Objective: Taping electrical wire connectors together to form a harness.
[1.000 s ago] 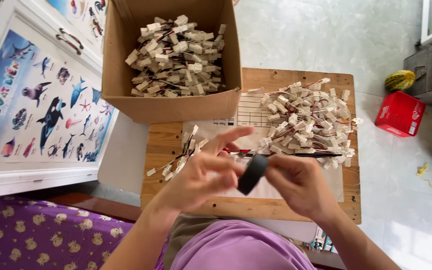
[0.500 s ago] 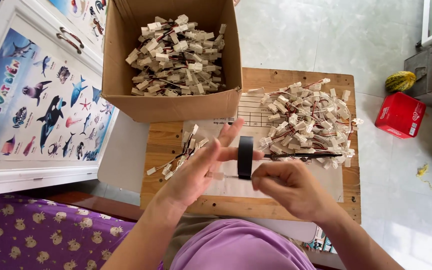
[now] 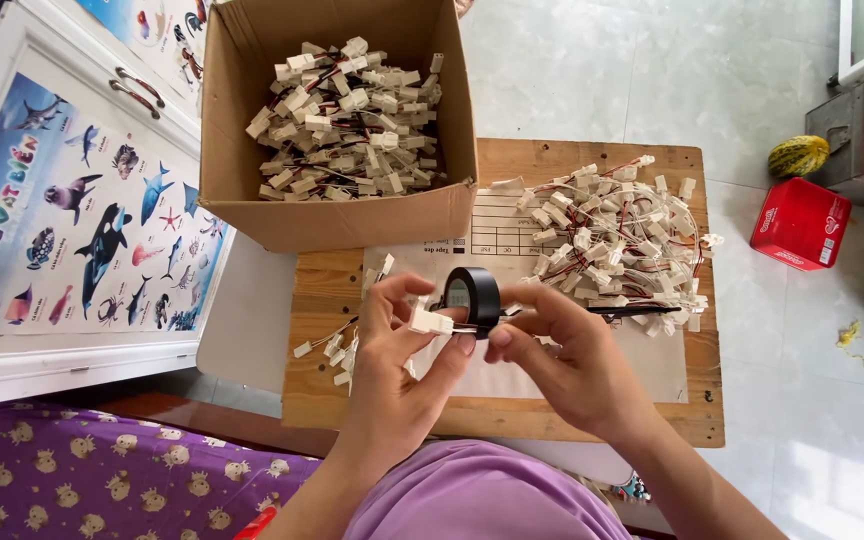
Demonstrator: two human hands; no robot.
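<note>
Pinching a small white plug (image 3: 430, 321) in our left hand (image 3: 402, 350) against the black tape roll (image 3: 474, 297) gripped by our right hand (image 3: 562, 355), over the wooden board (image 3: 592, 420), we risk the tape slipping toward the plug heap (image 3: 617, 245) at two o'clock.

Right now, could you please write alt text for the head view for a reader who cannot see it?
Seen from above, a left hand holds a small white connector against a black tape roll gripped by the right hand, over a wooden table. A cardboard box of white connectors sits behind, with a loose pile of wired connectors beside it.
</note>
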